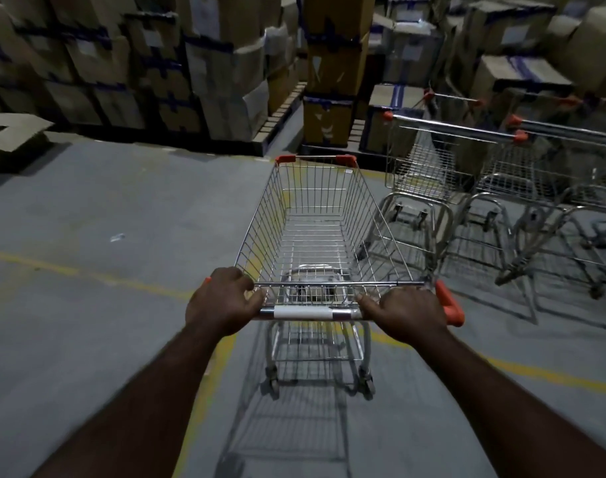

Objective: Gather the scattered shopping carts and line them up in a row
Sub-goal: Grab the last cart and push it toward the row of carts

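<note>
I'm looking at a grey concrete floor [104, 208] marked with a worn yellow line [87, 276], and a small pale scrap [117, 237] lies on it to the left. One shopping cart [311, 232] stands on its wheels straight ahead, over the line, with more carts [429, 174] parked side by side just to its right. Along the far edge, stacked cardboard boxes [225, 81] sit on pallets [280, 112], and a loose cardboard piece [11, 132] lies at far left.

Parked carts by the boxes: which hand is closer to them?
Right. The right hand grips the cart handle at the end toward the parked carts; the left hand grips the other end, farther away.
</note>
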